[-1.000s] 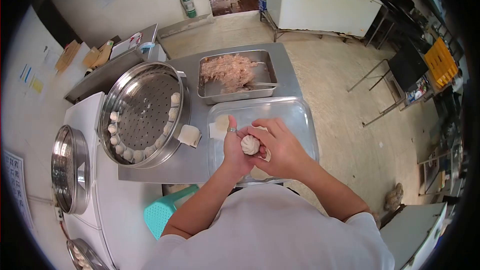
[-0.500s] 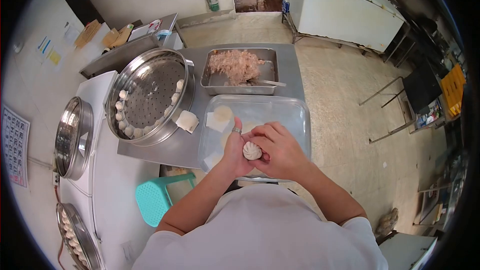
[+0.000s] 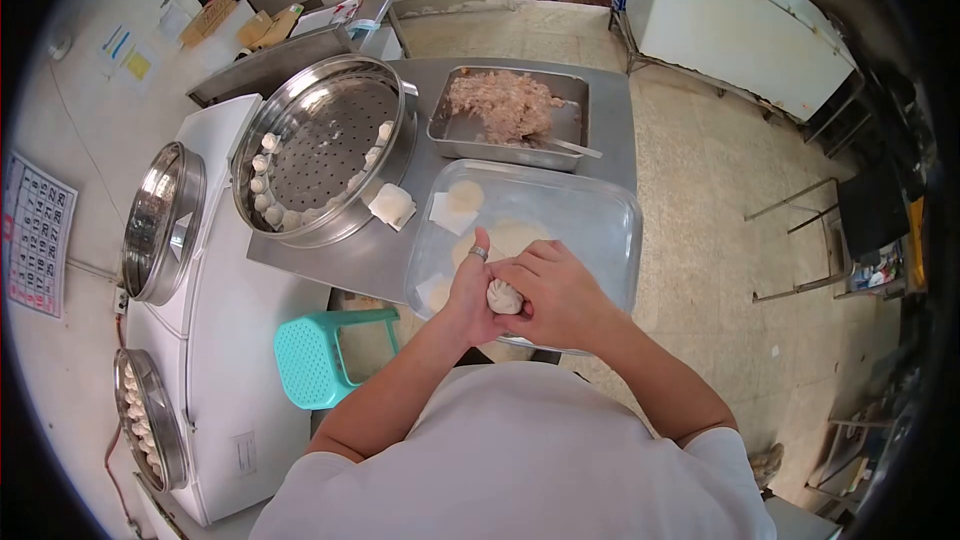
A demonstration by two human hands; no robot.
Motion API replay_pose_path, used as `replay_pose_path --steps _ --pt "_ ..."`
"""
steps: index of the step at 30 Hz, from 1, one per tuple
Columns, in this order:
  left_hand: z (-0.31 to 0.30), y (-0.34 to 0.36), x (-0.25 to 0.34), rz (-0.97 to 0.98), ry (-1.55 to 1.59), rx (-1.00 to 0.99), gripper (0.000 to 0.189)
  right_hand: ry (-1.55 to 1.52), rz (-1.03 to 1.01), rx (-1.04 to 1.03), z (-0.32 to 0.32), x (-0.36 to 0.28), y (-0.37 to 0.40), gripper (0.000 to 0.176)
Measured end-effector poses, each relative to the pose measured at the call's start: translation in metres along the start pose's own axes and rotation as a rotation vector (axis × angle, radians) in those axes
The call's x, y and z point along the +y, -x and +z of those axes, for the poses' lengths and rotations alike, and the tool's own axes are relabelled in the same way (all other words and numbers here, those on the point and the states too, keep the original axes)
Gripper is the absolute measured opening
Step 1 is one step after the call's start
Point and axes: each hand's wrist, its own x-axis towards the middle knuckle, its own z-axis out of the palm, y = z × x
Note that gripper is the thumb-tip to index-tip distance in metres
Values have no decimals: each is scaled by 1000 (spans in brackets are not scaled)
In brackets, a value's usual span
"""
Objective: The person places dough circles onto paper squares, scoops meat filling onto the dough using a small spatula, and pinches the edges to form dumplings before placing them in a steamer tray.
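Observation:
A pleated white dough bun (image 3: pixel 504 297) sits between my two hands, over the near edge of a shallow metal tray (image 3: pixel 622 240). My left hand (image 3: pixel 470 292) cups it from the left, thumb up, with a ring on one finger. My right hand (image 3: pixel 556 290) wraps round its right side, fingers bent against the dough. Flat round wrappers (image 3: pixel 464 197) and white paper lie in the tray. Behind it a deep pan (image 3: pixel 574 157) holds minced filling (image 3: pixel 500 105) and a metal utensil (image 3: pixel 568 146).
A round perforated steamer (image 3: pixel 330 145) with several small buns along its rim stands at the left. Beside it is a stack of white squares (image 3: pixel 391 205). A turquoise stool (image 3: pixel 308 360) stands below the table. More steamer rings (image 3: pixel 165 225) are at far left, and a chair (image 3: pixel 868 202) at right.
The camera view has shifted, so the table and its items appear higher and further right. Both hands remain around the bun, and my right fingers have closed in slightly on it.

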Motion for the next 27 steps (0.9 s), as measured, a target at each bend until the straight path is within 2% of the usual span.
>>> replay_pose_path --steps 2,5,8,10,11,13,14,16,20,25,27 --pt "1 5 12 -4 -5 50 96 -7 19 -32 12 4 -7 45" --pt "-12 11 35 1 -7 21 99 31 125 -96 18 0 -30 47" --pt "-42 16 61 37 -37 -130 102 -355 501 81 35 -12 -63 44" --pt "-74 15 81 39 -32 -295 104 -698 551 212 61 -7 -85 41" --pt "-88 16 91 54 -46 -310 104 -869 577 280 74 -5 -97 40" --pt "-105 21 114 82 -72 -347 104 -1013 668 302 99 -11 -123 39" --pt "-112 23 124 91 -64 -299 102 -1083 717 315 111 -13 -134 39" --pt "-119 33 146 104 -47 -201 100 -1057 774 319 143 -16 -154 39" --pt "-163 30 171 82 -147 -247 89 -1071 980 308 169 -28 -191 39" --pt "-196 22 181 130 -445 -248 79 -1126 992 460 183 -18 -205 39" --pt "-203 14 180 148 -416 -249 77 -1105 997 478 182 -16 -201 38"
